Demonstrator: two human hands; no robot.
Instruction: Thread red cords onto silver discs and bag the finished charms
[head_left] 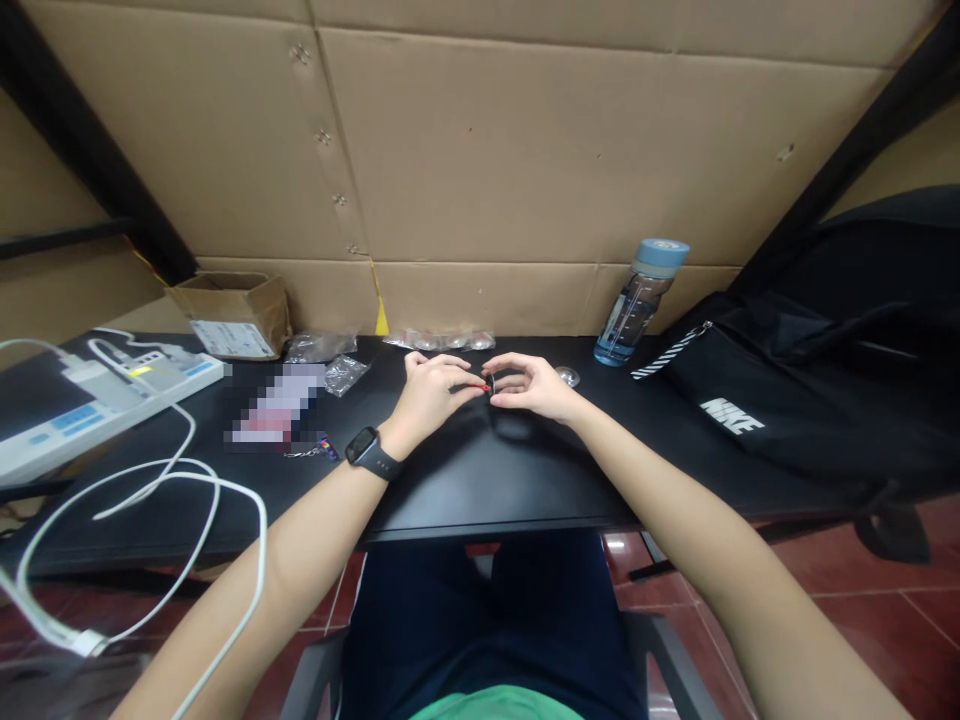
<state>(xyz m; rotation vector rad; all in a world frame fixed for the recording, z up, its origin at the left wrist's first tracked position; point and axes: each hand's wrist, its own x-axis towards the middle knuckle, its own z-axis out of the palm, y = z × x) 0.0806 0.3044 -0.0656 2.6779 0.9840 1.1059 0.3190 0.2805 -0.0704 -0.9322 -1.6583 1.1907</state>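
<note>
My left hand (433, 395), with a watch on its wrist, pinches a small red piece (484, 387) between thumb and fingertips. Facing it, my right hand (529, 385) has thumb and fingers closed around a small dark disc-like piece (492, 384) with a light edge. The two pieces meet or nearly meet above the black table (495, 480); their exact kind is too small to make out. A small clear round plastic piece (568, 377) lies just beyond my right wrist.
Along the back are an opened cardboard box (236, 312), clear plastic bags (322, 347) and a strip of clear packaging (439, 340). A water bottle (637, 305) and black bag (780, 390) stand right. At left, a power strip (112, 405) has a looping white cable (262, 520) crossing my left forearm.
</note>
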